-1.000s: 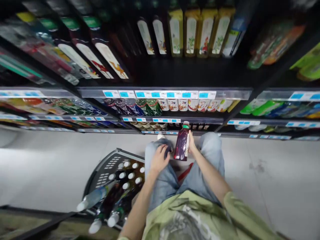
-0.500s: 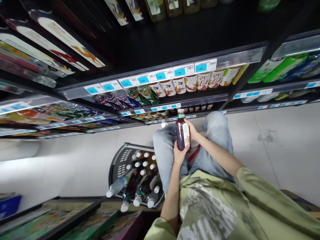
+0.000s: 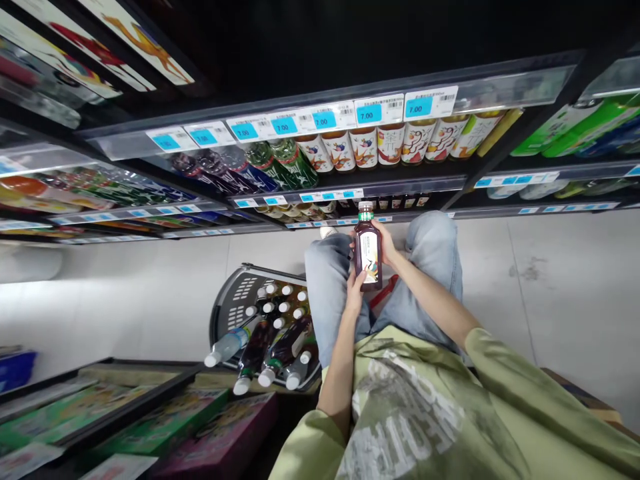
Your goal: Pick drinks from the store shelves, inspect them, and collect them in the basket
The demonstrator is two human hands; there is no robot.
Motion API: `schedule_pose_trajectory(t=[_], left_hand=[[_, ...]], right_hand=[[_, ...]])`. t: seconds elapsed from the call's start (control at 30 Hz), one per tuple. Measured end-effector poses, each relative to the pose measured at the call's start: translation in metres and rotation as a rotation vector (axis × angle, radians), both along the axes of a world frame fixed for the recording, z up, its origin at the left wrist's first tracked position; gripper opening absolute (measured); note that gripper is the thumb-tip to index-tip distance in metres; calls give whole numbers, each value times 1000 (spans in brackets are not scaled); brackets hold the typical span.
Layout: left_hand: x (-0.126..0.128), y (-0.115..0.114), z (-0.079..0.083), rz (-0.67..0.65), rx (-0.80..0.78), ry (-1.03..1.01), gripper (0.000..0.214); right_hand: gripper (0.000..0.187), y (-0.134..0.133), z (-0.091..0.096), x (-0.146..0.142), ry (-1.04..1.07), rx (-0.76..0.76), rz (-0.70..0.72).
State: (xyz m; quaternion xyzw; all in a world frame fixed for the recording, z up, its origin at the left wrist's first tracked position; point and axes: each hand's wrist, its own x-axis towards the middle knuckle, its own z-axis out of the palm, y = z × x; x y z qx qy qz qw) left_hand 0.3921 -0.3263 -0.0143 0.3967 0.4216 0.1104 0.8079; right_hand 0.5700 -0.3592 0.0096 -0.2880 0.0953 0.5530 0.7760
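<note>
A dark purple drink bottle (image 3: 369, 253) with a green neck band and white cap is held upright over my knees, its label turned toward me. My right hand (image 3: 389, 245) is wrapped round the bottle's right side. My left hand (image 3: 355, 288) grips its lower left from below, fingers closed on it. On the floor to my left stands a grey shopping basket (image 3: 240, 297) packed with several more bottles (image 3: 270, 337), their white caps pointing out.
Dark store shelves (image 3: 320, 193) with blue price tags (image 3: 325, 120) run across in front, stocked with bottled drinks. Boxed goods (image 3: 190, 427) lie on a low shelf at the bottom left. White tiled floor (image 3: 565, 287) spreads to the right.
My left hand left my knee and took hold of the bottle's lower part. The bottle has turned so its label faces me. My view has tilted down and shifted.
</note>
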Motion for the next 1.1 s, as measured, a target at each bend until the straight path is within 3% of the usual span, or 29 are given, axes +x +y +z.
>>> schedule_pose_trajectory(t=[0.17,0.43,1.1], left_hand=[[-1,2,-8,-41,-3,73,75],[-8,1,-17,-140,185,137,75],[-7,2,-11,-201,196,164,72]], right_hand=[[52,4,-4,-1,31,-73,-30],[50,6,-9,-1,26,-93,7],[62,5,-5,-2,-1,-84,33]])
